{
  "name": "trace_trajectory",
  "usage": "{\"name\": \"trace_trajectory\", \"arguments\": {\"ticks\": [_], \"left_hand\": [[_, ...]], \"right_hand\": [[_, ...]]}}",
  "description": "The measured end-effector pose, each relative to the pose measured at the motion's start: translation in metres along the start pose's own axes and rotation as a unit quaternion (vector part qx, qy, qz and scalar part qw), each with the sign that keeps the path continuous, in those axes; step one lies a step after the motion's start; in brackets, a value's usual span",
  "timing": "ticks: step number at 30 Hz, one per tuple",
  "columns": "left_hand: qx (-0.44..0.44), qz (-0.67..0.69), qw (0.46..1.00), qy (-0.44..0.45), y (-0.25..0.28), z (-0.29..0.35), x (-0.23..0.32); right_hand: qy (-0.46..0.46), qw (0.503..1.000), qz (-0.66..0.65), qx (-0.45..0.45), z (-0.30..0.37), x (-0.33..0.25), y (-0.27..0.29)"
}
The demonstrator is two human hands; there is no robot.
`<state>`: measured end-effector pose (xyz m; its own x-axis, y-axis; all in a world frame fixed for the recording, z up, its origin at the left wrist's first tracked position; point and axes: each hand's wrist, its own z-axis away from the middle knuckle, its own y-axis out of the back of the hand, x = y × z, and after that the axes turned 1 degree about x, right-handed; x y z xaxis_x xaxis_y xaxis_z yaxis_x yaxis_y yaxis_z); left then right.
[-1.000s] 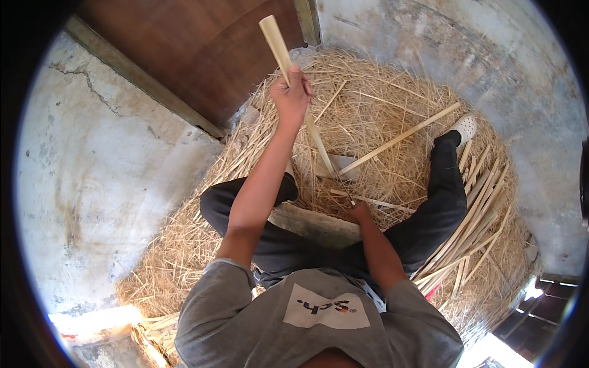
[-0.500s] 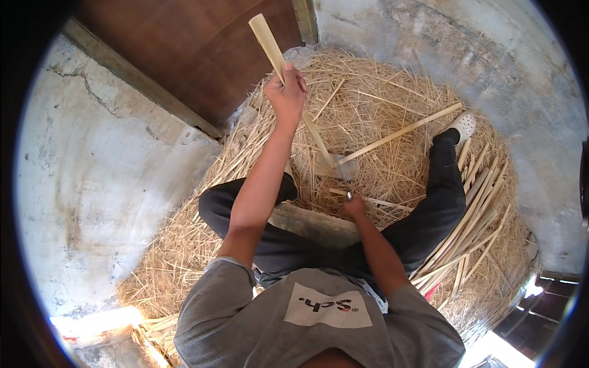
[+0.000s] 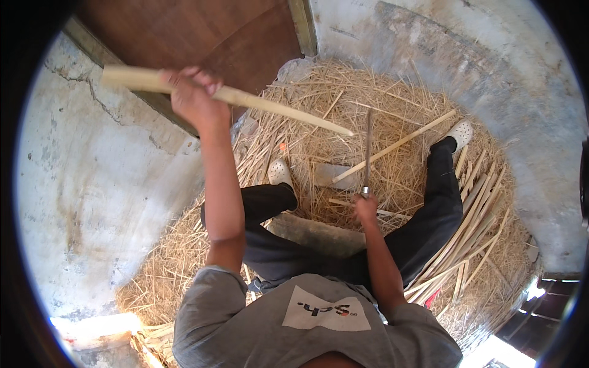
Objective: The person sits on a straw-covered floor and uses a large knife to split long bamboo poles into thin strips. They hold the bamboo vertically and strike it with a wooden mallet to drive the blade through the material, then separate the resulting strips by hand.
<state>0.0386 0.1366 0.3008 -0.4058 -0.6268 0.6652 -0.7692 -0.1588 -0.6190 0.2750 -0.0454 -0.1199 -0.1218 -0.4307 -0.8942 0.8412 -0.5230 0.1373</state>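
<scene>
Left hand is clenching a pale wooden stick aloft; right hand is grasping a thin blade over straw.

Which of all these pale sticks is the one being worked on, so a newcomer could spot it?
Start at the brown wooden door at the top. Just below it the left hand grips a long pale stick raised in the air. Unlike the split strips lying in the straw, it is thick, round and tapers to a point.

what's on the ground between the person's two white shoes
In the head view, between the near white shoe and the far white shoe lie straw shavings, a flat grey block and a pale split stick resting across it.
</scene>
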Motion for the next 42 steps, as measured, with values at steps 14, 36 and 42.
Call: {"name": "trace_trajectory", "arguments": {"ticks": [14,36,42], "left_hand": [[0.264,0.175,0.937,0.148,0.137,0.064,-0.082],[-0.027,0.251,0.798,0.547,-0.154,0.300,-0.123],[-0.060,0.231,0.802,0.548,-0.146,0.306,-0.130]], "right_hand": [[0.005,0.888,-0.031,0.458,0.217,-0.049,0.309],[-0.214,0.843,0.169,0.464,0.352,0.215,0.218],[-0.191,0.842,0.213,0.457,0.322,0.227,0.238]]}}
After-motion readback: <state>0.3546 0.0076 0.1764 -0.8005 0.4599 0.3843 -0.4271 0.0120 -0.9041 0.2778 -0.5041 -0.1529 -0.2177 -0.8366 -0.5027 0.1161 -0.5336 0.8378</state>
